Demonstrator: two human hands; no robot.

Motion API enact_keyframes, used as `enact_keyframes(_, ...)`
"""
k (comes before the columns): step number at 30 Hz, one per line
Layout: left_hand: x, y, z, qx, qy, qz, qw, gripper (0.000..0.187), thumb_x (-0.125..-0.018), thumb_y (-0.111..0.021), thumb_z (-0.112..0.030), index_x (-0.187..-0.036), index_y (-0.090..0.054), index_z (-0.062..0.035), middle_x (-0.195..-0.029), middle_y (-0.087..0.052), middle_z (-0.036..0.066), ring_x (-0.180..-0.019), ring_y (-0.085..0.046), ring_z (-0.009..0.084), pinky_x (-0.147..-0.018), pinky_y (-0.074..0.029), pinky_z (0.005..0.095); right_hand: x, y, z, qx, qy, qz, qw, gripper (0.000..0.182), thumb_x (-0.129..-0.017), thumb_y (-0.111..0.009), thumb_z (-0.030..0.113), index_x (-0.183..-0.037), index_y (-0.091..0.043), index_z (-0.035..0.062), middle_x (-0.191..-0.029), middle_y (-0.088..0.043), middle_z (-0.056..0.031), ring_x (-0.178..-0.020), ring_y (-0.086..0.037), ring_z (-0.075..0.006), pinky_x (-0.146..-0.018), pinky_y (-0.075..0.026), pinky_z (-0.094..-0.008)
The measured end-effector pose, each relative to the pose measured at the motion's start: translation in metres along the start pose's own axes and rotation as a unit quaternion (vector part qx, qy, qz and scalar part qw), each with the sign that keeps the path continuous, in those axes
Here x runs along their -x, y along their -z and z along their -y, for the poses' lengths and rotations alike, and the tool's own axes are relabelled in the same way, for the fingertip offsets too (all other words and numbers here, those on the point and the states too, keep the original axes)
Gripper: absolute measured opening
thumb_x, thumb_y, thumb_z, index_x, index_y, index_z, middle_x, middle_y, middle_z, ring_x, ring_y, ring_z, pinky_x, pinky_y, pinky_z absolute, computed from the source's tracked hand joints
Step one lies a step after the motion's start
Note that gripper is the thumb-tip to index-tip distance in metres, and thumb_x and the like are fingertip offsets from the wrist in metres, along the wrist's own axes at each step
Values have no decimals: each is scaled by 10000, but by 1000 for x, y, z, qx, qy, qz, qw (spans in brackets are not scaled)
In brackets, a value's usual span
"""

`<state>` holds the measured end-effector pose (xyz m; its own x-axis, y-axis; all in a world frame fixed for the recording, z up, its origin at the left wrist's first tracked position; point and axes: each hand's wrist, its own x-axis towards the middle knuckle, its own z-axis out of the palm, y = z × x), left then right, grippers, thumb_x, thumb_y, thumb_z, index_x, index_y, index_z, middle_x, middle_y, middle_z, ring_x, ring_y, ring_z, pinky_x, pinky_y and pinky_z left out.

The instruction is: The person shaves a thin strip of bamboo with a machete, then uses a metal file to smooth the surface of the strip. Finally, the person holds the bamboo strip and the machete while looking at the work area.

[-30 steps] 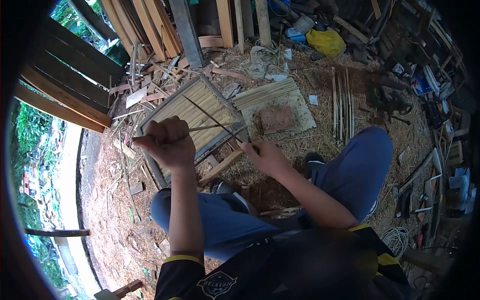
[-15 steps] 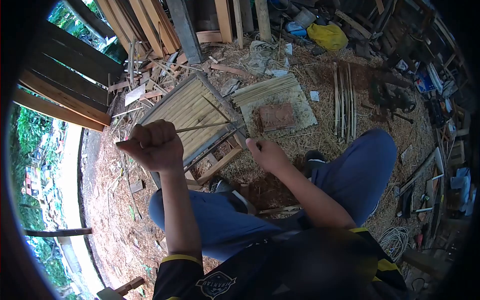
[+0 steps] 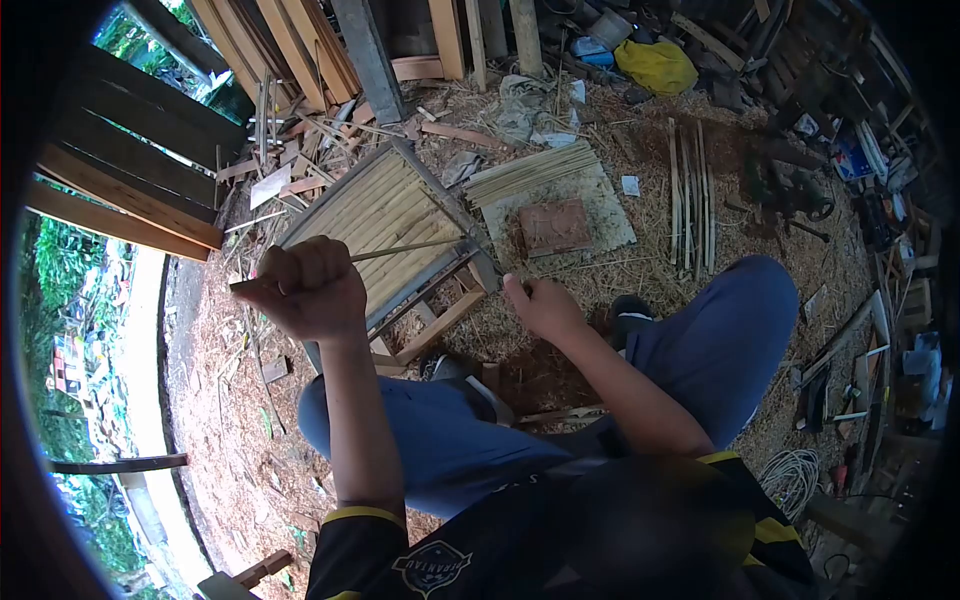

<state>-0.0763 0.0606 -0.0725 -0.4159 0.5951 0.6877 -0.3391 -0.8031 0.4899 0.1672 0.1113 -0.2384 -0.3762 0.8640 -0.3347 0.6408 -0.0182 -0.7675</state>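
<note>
Your left hand [image 3: 318, 288] is clamping a thin strip [image 3: 408, 248], slatted panel [image 3: 385, 205] lying beyond it; your right hand [image 3: 550, 310], I cannot tell.

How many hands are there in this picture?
2. The left hand is raised over the near left part of the slatted panel, closed around a thin strip. The right hand is between that panel and the right knee. No others show.

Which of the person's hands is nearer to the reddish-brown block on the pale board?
Right. The right hand is on the near side of the block; the left hand, gripping a thin strip, is farther off to its left.
</note>
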Motion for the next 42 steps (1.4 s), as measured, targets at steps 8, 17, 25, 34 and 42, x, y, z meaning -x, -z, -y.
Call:
enact_keyframes(8,-1,-1,1,-18,-3,5,1000,635,-1019,-373,-686,-651,-250,-184,-527,-156,-48,-491,-124,112,-486,-116,320,-6,-1,-5,37,-41,-11,998,738,-987,-432,651,-810,-705,-11,-645,-644,-185,-698,-679,-385,-709,-525,-488)
enact_keyframes(17,2,-1,2,23,-12,-24,999,671,-987,-351,-752,-641,-249,-187,-540,-173,-49,-508,-146,120,-510,-136,328,-1,16,1,-26,-70,54,996,755,-978,-421,650,-874,-746,-24,-801,-700,-257,-832,-699,-449,-820,-534,-527)
enact_keyframes(25,11,-6,-3,31,28,66,997,742,-925,-298,-851,-624,-197,-181,-536,-178,-40,-494,-153,135,-505,-140,326,22,-5,30,-37,72,-18,997,672,-1006,-453,597,-848,-693,-11,-661,-622,-213,-686,-665,-407,-662,-505,-483)
enact_keyframes(34,25,-24,-6,-30,54,106,992,755,-897,-358,-868,-610,-204,-187,-542,-245,-37,-497,-205,127,-497,-152,310,22,-34,15,-131,103,-52,985,470,-1017,-560,435,-921,-688,-7,-636,-614,-180,-611,-666,-349,-589,-485,-444)
enact_keyframes(42,27,-30,1,-36,42,117,992,759,-885,-297,-893,-622,-215,-186,-552,-245,-33,-517,-216,139,-507,-156,310,45,-21,44,-132,173,-52,975,519,-1006,-548,487,-889,-715,10,-639,-622,-204,-638,-654,-385,-603,-490,-480)
